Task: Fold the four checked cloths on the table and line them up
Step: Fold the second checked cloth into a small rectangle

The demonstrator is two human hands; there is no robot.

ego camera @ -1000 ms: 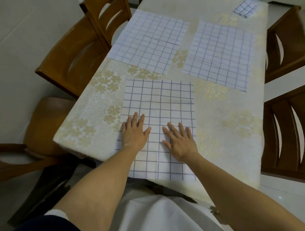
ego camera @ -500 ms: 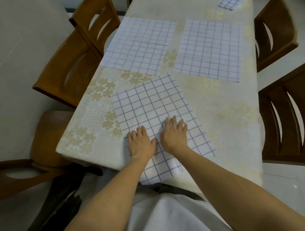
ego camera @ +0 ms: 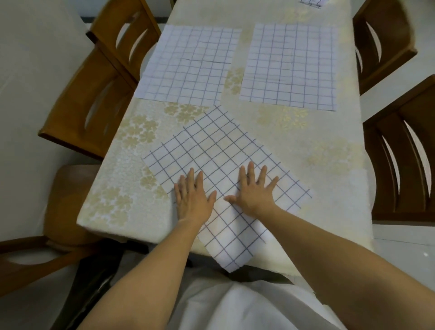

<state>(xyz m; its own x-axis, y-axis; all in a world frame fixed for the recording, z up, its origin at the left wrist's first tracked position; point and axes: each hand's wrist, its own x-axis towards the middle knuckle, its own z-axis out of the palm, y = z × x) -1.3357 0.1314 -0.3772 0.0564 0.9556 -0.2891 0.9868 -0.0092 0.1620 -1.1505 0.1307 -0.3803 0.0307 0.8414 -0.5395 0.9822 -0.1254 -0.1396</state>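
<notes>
The nearest checked cloth lies unfolded on the table, turned like a diamond, with its near corner hanging over the front edge. My left hand and my right hand press flat on it, fingers spread, holding nothing. Two more unfolded checked cloths lie flat farther back: one at the left, one at the right. A fourth checked cloth shows only as a small piece at the top edge.
The table wears a cream cloth with gold flowers. Wooden chairs stand at the left and at the right. A round wooden seat sits near the table's front left corner.
Both hands have turned the near cloth clockwise, from square with the table to a diamond. Its near corner now hangs over the front edge. The far cloths have not moved.
</notes>
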